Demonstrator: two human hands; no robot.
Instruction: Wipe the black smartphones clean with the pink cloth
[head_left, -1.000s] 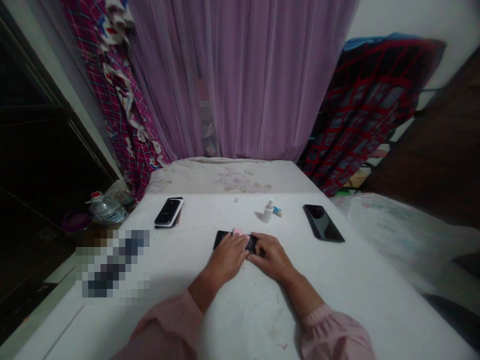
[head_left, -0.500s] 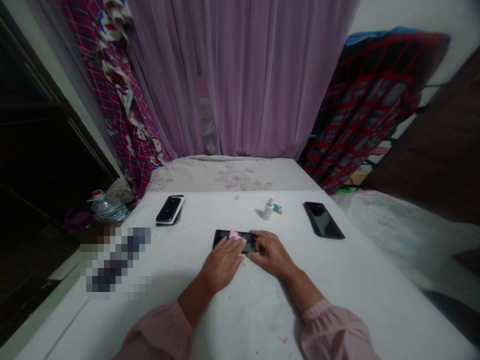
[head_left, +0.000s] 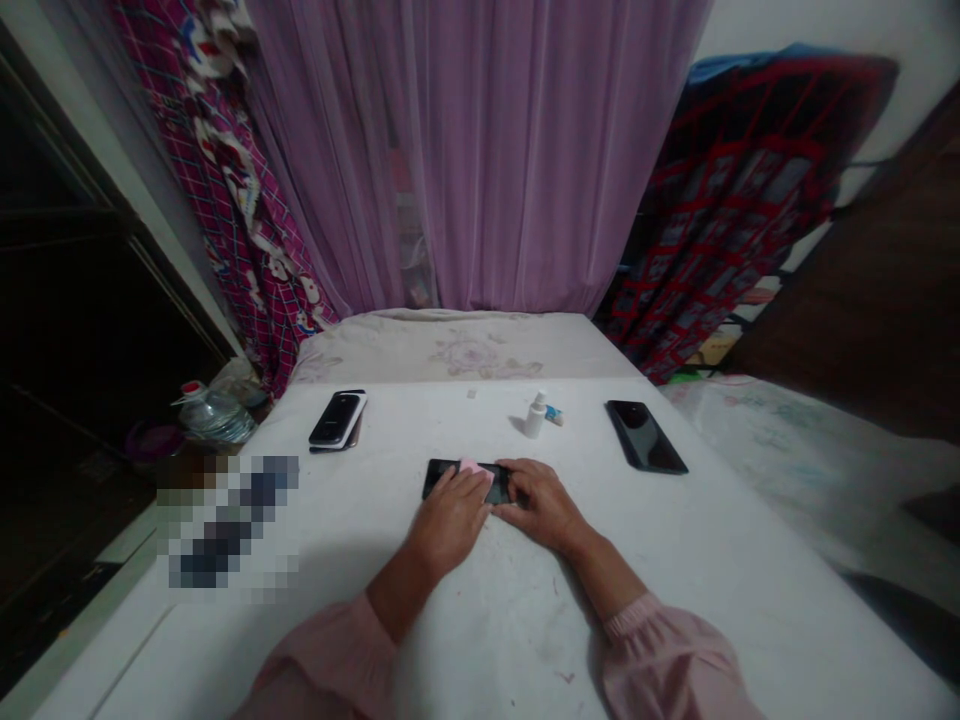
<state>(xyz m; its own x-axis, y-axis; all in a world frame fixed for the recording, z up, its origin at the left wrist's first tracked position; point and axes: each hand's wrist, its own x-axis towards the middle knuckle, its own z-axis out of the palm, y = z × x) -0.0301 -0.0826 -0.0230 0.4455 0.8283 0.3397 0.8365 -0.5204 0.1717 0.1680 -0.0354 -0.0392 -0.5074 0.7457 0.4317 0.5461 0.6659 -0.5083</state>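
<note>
A black smartphone (head_left: pixel 499 487) lies flat on the white-covered table in front of me, its long side running left to right. My right hand (head_left: pixel 543 506) grips its right end between thumb and fingers. Over the phone's middle, my left hand (head_left: pixel 452 517) presses a small pink cloth (head_left: pixel 477 467) against the screen with its fingers. Part of the cloth is hidden beneath those fingers. Just beyond the phone stands a white spray bottle (head_left: pixel 535 416), upright, with a small blue-and-white item (head_left: pixel 554 414) beside it.
Stacked phones (head_left: pixel 337 419) rest at the left of the table (head_left: pixel 675 600). A larger black device (head_left: pixel 646 437) lies at the right. A blurred-out patch (head_left: pixel 232 520) covers something at the left edge. Purple curtains (head_left: pixel 517 150) hang behind, and a water jug (head_left: pixel 217 412) stands off the left side.
The left hand and the cloth have shifted very slightly on the phone. My right hand keeps its grip, and the whole view has moved a little.
</note>
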